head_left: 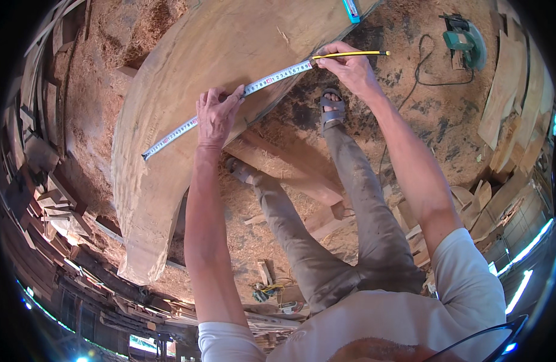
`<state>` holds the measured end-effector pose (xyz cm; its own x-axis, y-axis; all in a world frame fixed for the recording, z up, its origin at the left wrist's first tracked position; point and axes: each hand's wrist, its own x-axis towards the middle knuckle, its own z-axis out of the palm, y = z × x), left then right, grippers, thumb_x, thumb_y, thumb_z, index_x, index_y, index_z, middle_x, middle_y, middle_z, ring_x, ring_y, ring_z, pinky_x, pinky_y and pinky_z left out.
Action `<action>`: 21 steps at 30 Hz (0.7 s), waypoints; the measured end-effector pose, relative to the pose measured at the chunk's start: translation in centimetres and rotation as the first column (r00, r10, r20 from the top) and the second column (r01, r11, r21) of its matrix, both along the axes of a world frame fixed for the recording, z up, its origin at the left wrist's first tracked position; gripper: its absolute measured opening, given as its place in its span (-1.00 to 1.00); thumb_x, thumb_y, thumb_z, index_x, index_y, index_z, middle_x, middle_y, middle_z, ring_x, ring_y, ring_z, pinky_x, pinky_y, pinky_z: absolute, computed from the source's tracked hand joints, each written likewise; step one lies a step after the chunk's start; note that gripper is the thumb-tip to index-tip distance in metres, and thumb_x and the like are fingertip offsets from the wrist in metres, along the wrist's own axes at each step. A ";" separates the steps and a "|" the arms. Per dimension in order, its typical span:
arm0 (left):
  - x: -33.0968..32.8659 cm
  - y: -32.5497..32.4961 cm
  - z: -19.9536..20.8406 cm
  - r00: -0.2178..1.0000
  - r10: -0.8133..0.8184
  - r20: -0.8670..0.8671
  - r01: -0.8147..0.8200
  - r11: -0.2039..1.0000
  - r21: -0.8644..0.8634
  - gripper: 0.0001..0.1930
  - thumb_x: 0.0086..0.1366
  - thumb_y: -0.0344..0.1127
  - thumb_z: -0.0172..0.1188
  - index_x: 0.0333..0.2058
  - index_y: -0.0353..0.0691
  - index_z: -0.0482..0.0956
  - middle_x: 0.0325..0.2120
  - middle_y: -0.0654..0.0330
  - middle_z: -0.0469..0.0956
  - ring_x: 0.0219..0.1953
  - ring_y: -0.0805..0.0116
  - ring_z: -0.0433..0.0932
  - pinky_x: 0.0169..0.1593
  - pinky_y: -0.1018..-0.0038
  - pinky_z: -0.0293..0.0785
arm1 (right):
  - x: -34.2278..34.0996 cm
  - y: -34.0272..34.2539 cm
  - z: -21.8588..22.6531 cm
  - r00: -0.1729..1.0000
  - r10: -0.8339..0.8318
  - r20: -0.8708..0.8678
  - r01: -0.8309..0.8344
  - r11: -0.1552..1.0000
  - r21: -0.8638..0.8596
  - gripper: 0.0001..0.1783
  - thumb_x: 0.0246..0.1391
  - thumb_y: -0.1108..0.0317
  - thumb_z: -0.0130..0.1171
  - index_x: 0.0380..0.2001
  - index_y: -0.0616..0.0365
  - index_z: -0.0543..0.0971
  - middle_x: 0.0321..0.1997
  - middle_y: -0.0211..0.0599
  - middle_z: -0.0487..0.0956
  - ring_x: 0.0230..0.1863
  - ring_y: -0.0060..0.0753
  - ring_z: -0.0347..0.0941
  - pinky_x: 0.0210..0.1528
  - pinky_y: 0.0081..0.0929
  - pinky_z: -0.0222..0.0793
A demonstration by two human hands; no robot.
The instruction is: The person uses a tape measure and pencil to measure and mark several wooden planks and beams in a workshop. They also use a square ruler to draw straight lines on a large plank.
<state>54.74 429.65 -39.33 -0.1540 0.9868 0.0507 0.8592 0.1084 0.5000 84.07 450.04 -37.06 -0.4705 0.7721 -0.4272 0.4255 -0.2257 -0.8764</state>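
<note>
Tape (281,76) laid across the wooden slab (224,48), centre frame; I'd judge placing done, reading not confirmed, no mark I can make out.
Left hand (217,114) bends over the tape; can't tell if it grips. Right hand (350,67), upper centre, pinches tape plus a thin yellow stick (371,53). Black and red scale digits show, no brand legible. Beyond: teal object (351,11) top edge, green saw (462,41) upper right.

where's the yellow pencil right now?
Head view, upper right of centre: the yellow pencil is in the right hand, beside the tape measure by the wooden slab.
</note>
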 end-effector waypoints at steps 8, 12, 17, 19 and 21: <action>-0.1 0.5 -0.2 1.000 -0.022 -0.019 0.022 1.000 0.004 -0.62 0.19 -0.20 0.48 0.01 0.37 0.78 -0.27 0.33 0.49 -0.17 0.24 0.48 -0.06 0.26 0.39 | -0.4 1.1 1.0 0.978 0.135 0.159 -0.153 0.983 0.104 -0.81 0.26 0.34 0.35 -0.12 0.16 0.70 -0.34 -0.45 0.70 -0.30 -0.71 0.55 -0.28 -0.65 0.42; 0.1 0.6 -0.2 0.999 -0.023 -0.038 0.023 1.000 0.009 -0.61 0.19 -0.20 0.48 0.00 0.38 0.78 -0.27 0.33 0.49 -0.17 0.24 0.49 -0.06 0.26 0.39 | -0.4 1.1 0.8 0.986 0.105 0.133 -0.121 0.986 0.119 -0.76 0.21 0.29 0.37 -0.16 0.22 0.68 -0.37 -0.34 0.69 -0.35 -0.58 0.61 -0.29 -0.52 0.50; 0.2 0.5 -0.2 0.999 -0.026 -0.035 0.027 0.999 0.042 -0.60 0.18 -0.23 0.49 0.01 0.36 0.78 -0.25 0.33 0.49 -0.17 0.24 0.48 -0.04 0.27 0.41 | -0.2 1.4 0.0 0.990 0.097 0.102 -0.114 0.978 0.176 -0.82 0.25 0.34 0.36 -0.14 0.17 0.70 -0.37 -0.48 0.68 -0.36 -0.73 0.52 -0.33 -0.61 0.41; 0.2 0.4 -0.4 0.999 -0.036 -0.022 0.037 0.999 0.039 -0.60 0.19 -0.25 0.48 0.01 0.33 0.78 -0.24 0.33 0.49 -0.17 0.24 0.48 -0.04 0.26 0.42 | -0.1 1.5 -0.1 0.989 0.109 0.099 -0.126 0.974 0.188 -0.83 0.25 0.35 0.36 -0.15 0.18 0.69 -0.37 -0.49 0.67 -0.37 -0.73 0.52 -0.34 -0.61 0.41; 0.0 0.2 -0.6 0.999 -0.041 -0.004 0.041 0.999 0.034 -0.60 0.19 -0.27 0.47 0.02 0.29 0.78 -0.24 0.32 0.50 -0.17 0.24 0.48 -0.04 0.26 0.42 | 0.0 1.6 0.0 0.987 0.121 0.104 -0.137 0.976 0.168 -0.83 0.25 0.36 0.36 -0.15 0.18 0.69 -0.38 -0.49 0.67 -0.37 -0.72 0.52 -0.34 -0.61 0.42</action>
<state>54.76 429.88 -39.92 -0.1133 0.9899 0.0846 0.8644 0.0562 0.4997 84.05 451.63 -37.07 -0.5358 0.7739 -0.3376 0.5219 -0.0108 -0.8529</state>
